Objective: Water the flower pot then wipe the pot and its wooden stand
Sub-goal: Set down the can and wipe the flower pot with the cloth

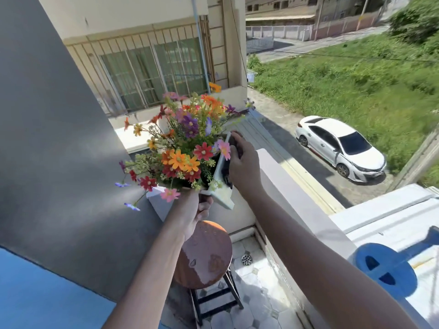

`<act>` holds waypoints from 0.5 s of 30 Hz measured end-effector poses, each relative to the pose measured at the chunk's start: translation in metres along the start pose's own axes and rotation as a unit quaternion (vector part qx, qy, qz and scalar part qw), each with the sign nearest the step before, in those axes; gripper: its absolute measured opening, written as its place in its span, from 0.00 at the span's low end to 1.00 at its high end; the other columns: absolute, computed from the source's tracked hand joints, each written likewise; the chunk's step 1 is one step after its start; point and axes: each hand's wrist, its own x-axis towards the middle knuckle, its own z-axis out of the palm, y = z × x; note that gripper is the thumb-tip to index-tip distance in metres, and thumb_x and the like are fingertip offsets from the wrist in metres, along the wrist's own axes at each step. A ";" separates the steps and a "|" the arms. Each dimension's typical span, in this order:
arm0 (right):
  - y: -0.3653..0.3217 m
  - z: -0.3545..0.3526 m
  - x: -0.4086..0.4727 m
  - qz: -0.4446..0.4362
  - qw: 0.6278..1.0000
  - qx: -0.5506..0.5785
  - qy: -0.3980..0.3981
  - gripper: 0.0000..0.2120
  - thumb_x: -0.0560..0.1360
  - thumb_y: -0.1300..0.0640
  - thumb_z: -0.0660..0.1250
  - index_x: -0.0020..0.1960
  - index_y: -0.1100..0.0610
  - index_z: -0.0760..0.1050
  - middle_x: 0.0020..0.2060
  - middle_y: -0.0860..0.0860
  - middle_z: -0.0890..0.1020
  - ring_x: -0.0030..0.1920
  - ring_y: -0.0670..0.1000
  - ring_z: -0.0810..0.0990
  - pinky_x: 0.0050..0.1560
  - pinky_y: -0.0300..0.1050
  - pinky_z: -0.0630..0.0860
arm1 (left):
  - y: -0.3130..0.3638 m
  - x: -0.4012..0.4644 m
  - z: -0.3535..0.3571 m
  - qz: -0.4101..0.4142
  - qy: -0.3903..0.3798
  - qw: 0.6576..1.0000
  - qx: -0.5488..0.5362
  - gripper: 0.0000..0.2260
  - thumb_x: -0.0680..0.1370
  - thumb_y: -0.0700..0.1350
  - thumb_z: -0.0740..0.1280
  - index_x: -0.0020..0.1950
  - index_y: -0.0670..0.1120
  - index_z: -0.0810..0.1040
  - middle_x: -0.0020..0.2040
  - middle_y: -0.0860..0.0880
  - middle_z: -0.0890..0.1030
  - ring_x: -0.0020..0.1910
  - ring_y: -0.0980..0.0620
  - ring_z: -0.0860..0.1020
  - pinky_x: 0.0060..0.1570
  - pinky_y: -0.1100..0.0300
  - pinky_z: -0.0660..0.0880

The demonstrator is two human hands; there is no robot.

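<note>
A white square flower pot (223,195) full of colourful flowers (183,143) is lifted off its stand and tilted. My left hand (193,210) grips the pot from below at its near corner. My right hand (242,162) presses a dark cloth (234,141) against the pot's right side. Below the pot stands the round wooden stool (206,255) with black legs; its top shows wet or worn patches.
A grey wall rises on the left. The balcony parapet (285,186) runs along the right, with a drop to a street and a white car (339,148). A blue watering can (384,269) sits at the right edge. The tiled floor has a drain (246,259).
</note>
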 end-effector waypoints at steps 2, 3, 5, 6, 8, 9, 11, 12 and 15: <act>-0.007 0.004 -0.014 -0.019 1.000 0.009 -0.006 0.16 0.80 0.66 0.61 0.66 0.65 0.75 0.61 0.60 0.79 0.60 0.52 0.75 0.61 0.45 0.69 | 0.002 0.001 0.002 -0.005 0.001 1.000 -0.027 0.16 0.81 0.39 0.53 0.33 0.45 0.69 0.26 0.48 0.72 0.19 0.59 0.61 0.17 0.67 0.54; -0.006 0.006 -0.023 -0.028 1.000 0.008 -0.010 0.17 0.80 0.64 0.62 0.68 0.63 0.74 0.62 0.58 0.79 0.62 0.53 0.75 0.64 0.45 0.69 | 0.004 0.002 0.003 -0.006 0.002 0.999 -0.047 0.16 0.81 0.41 0.54 0.33 0.45 0.68 0.27 0.47 0.72 0.19 0.59 0.62 0.18 0.67 0.54; 0.003 0.009 -0.049 -0.053 0.998 0.018 -0.030 0.18 0.80 0.64 0.63 0.69 0.62 0.74 0.62 0.57 0.79 0.64 0.52 0.75 0.65 0.42 0.70 | 0.008 0.003 0.003 -0.006 0.009 0.997 -0.082 0.16 0.82 0.42 0.54 0.34 0.45 0.68 0.27 0.46 0.72 0.18 0.59 0.62 0.17 0.67 0.54; 0.009 0.009 -0.062 -0.060 0.997 0.024 -0.045 0.18 0.79 0.64 0.63 0.69 0.61 0.74 0.61 0.56 0.79 0.64 0.50 0.76 0.65 0.39 0.70 | 0.010 0.003 0.002 -0.005 0.011 0.996 -0.089 0.15 0.82 0.41 0.54 0.34 0.44 0.68 0.28 0.46 0.71 0.18 0.59 0.62 0.17 0.68 0.54; 0.023 0.005 -0.081 -0.056 0.996 0.020 -0.065 0.18 0.79 0.64 0.64 0.69 0.60 0.75 0.61 0.54 0.79 0.64 0.46 0.76 0.65 0.37 0.70 | 0.013 0.002 -0.002 -0.006 0.009 0.996 -0.083 0.14 0.81 0.40 0.55 0.35 0.44 0.69 0.29 0.46 0.70 0.18 0.60 0.62 0.17 0.68 0.53; 0.032 0.003 -0.087 -0.042 0.997 0.012 -0.068 0.18 0.79 0.64 0.64 0.68 0.59 0.75 0.62 0.53 0.79 0.64 0.46 0.76 0.66 0.40 0.71 | 0.014 0.002 -0.005 -0.008 0.011 0.997 -0.078 0.14 0.81 0.39 0.55 0.35 0.44 0.68 0.29 0.46 0.70 0.18 0.60 0.62 0.17 0.68 0.53; 0.048 0.002 -0.088 0.010 0.998 -0.006 -0.065 0.18 0.79 0.63 0.65 0.68 0.57 0.75 0.62 0.52 0.79 0.64 0.48 0.76 0.67 0.48 0.72 | 0.013 0.003 -0.009 -0.013 0.017 0.997 -0.072 0.13 0.80 0.38 0.55 0.36 0.44 0.68 0.30 0.46 0.70 0.18 0.59 0.62 0.16 0.68 0.54; 0.051 0.001 -0.087 0.038 0.997 -0.012 -0.059 0.17 0.79 0.63 0.65 0.68 0.56 0.76 0.62 0.51 0.80 0.63 0.49 0.77 0.66 0.52 0.73 | 0.011 0.004 -0.010 -0.012 0.020 0.997 -0.072 0.14 0.80 0.36 0.53 0.36 0.44 0.68 0.31 0.45 0.70 0.18 0.59 0.63 0.16 0.68 0.55; 0.043 0.002 -0.079 0.068 0.997 0.013 -0.030 0.16 0.79 0.63 0.65 0.66 0.58 0.77 0.60 0.51 0.82 0.59 0.47 0.79 0.62 0.51 0.75 | 0.008 0.004 -0.007 -0.001 0.024 0.997 -0.080 0.14 0.80 0.35 0.51 0.38 0.44 0.69 0.30 0.45 0.72 0.17 0.59 0.64 0.15 0.68 0.57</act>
